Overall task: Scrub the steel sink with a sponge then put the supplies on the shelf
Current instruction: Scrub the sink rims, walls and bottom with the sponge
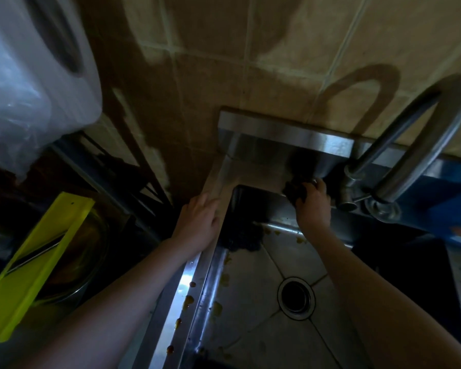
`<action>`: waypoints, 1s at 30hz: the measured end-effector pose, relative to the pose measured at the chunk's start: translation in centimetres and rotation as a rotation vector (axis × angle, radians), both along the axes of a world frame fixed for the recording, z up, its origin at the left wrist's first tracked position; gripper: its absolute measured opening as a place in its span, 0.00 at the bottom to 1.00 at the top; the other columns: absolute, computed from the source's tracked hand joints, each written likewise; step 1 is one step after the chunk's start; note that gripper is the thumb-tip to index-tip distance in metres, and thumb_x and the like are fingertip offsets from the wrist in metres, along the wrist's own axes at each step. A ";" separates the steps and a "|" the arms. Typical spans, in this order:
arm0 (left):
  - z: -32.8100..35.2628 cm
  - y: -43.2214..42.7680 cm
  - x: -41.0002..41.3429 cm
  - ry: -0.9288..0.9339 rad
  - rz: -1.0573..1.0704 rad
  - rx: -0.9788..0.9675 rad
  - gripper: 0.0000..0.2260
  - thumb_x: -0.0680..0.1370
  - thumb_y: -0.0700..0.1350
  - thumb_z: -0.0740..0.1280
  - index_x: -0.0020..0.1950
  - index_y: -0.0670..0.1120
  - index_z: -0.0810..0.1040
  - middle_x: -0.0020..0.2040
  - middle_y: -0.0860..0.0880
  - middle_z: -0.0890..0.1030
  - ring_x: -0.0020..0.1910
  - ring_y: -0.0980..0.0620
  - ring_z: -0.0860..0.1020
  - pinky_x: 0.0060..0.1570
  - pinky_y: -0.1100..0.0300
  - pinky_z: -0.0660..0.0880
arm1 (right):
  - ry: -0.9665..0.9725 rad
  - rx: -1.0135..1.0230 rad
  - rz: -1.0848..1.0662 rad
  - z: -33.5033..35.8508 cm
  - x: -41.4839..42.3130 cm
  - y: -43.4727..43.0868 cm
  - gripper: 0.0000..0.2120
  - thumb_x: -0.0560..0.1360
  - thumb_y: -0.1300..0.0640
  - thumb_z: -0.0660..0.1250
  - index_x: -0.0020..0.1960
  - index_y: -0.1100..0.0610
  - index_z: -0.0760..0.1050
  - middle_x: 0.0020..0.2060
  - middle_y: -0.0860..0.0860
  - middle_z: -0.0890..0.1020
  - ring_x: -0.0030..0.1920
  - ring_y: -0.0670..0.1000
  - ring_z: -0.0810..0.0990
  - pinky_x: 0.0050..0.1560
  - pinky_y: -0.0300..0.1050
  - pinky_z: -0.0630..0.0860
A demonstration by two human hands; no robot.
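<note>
While near right hand (313, 206), curved faucet (421, 153).

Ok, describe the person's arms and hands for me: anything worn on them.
Both arms are bare from the frame's edge to the fingers: no sleeves, gloves, watch or bracelet show on the left hand or the right hand. No rings are visible, though the light is dim.

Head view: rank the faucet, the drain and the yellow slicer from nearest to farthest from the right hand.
1. faucet, just right of the right hand.
2. drain, below it, in the basin floor.
3. yellow slicer, far left.
</note>
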State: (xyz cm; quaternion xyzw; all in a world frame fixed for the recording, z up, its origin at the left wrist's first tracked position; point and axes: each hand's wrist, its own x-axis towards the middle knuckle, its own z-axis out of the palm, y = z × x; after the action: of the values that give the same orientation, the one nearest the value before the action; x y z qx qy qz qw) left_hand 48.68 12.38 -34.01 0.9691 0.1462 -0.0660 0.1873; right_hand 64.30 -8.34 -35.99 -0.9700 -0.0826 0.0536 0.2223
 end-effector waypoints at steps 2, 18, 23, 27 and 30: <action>-0.1 0.2 0.0 -0.021 0.014 -0.011 0.18 0.77 0.44 0.60 0.67 0.47 0.69 0.69 0.46 0.65 0.68 0.44 0.65 0.64 0.50 0.65 | -0.010 0.049 0.029 -0.2 0.2 0.7 0.22 0.72 0.67 0.62 0.66 0.60 0.72 0.69 0.59 0.67 0.61 0.65 0.72 0.63 0.55 0.70; 1.0 1.5 -1.1 -0.023 0.088 -0.073 0.20 0.77 0.46 0.57 0.69 0.46 0.69 0.72 0.41 0.64 0.69 0.40 0.64 0.65 0.51 0.63 | 0.018 -0.206 0.383 -0.6 -1.2 10.3 0.22 0.78 0.58 0.61 0.71 0.54 0.64 0.76 0.53 0.53 0.70 0.65 0.61 0.65 0.57 0.67; 1.0 1.1 -0.8 -0.039 0.113 -0.071 0.18 0.78 0.44 0.60 0.69 0.47 0.70 0.72 0.43 0.64 0.69 0.42 0.65 0.64 0.52 0.63 | -0.057 -0.299 0.219 -0.4 0.2 6.3 0.20 0.77 0.54 0.62 0.68 0.52 0.68 0.73 0.53 0.61 0.67 0.63 0.64 0.65 0.56 0.62; 0.9 0.7 -0.5 -0.024 0.122 -0.078 0.18 0.78 0.43 0.61 0.68 0.48 0.70 0.71 0.45 0.65 0.68 0.43 0.65 0.65 0.51 0.62 | 0.004 -0.213 0.024 -0.5 1.7 1.6 0.19 0.76 0.58 0.62 0.67 0.55 0.70 0.73 0.55 0.62 0.66 0.65 0.64 0.63 0.56 0.67; 0.7 0.7 -0.5 -0.032 0.115 -0.071 0.18 0.77 0.44 0.62 0.67 0.49 0.70 0.69 0.46 0.67 0.67 0.44 0.67 0.63 0.51 0.65 | 0.013 -0.100 -0.003 -0.6 2.2 0.0 0.18 0.75 0.63 0.61 0.65 0.59 0.71 0.72 0.58 0.61 0.63 0.68 0.66 0.61 0.57 0.69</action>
State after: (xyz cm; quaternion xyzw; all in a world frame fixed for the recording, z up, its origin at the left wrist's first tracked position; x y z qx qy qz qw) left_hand 48.16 13.08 -33.32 0.9528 0.1963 -0.0449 0.2272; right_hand 66.50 -8.32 -36.55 -0.9797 -0.0767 0.0635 0.1740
